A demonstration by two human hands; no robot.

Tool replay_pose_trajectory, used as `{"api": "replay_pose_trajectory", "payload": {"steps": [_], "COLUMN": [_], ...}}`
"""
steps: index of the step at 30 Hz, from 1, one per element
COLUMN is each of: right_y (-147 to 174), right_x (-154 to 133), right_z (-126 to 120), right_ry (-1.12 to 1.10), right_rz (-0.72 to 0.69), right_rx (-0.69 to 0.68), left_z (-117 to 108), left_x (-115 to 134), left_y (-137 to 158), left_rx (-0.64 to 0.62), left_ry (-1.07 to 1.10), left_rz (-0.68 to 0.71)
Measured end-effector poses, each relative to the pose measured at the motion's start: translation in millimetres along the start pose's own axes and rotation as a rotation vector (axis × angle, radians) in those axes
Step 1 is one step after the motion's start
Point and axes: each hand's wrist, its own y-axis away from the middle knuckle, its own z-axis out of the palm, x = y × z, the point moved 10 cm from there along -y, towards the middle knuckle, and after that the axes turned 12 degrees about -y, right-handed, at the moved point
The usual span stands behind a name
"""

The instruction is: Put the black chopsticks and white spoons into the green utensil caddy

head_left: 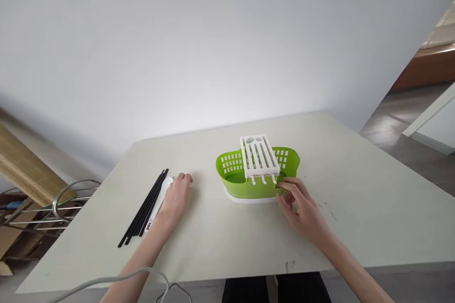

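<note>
Topping one green basket (256,191), one white rack (260,157) shows three prongs (263,180).

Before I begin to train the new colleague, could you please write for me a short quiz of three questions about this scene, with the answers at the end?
1. Which thing is the person's right grip nearest to?
A) the grey cable
B) the green basket
C) the metal wire rack

2. True or false: the white slotted piece rests across the top of the green basket.

3. Fill in one word: beside the black chopsticks, on the side toward the left grip, lies a white ____.

Key: 1. B; 2. True; 3. spoon
</note>
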Motion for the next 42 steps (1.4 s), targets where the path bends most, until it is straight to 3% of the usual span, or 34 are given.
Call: {"api": "replay_pose_trajectory", "payload": {"steps": [6,9,13,17,23,30,33,37,42], "right_y": [-1.6,-1.8,-1.5,-2.0,-1.7,-0.8,0.6,3.4,4.4], "right_x": [-1.0,-0.8,-1.6,-2.2,0.2,-0.1,-3.0,3.7,16.2], "right_z": [0.9,1.2,0.4,0.0,0.9,-4.6,-17.0,-33.0,-33.2], "right_ry": [-0.006,-0.014,-0.008,-0.01,-0.021,-0.142,-0.18,-0.146,-0.141], "right_rz": [0.009,0.013,0.007,0.012,0.014,0.008,-0.042,-0.011,0.048], "right_rx": [0.003,0.004,0.007,0.008,-0.001,0.082,0.204,0.356,0.349], "left_z": [1.8,-23.9,-72.9,-104.6,-99.0,-89.2,-90.9,-86.6,-72.3], "left_x": [-5.6,3.7,32.0,71.0,130.5,136.8,127.9,97.7,43.8], "left_y": [3.9,16.9,57.0,88.7,81.4,44.9,25.5,-9.1,-56.4], "left_rx": [0.065,0.317,0.719,0.896,0.778,0.749,0.761,0.759,0.668], "left_ry": [-0.051,-0.024,0.175,0.278,0.303,0.302,0.284,0.263,0.186], "left_rz": [-0.009,0.06,0.225,0.376,0.624,0.573,0.574,0.523,0.456]}}
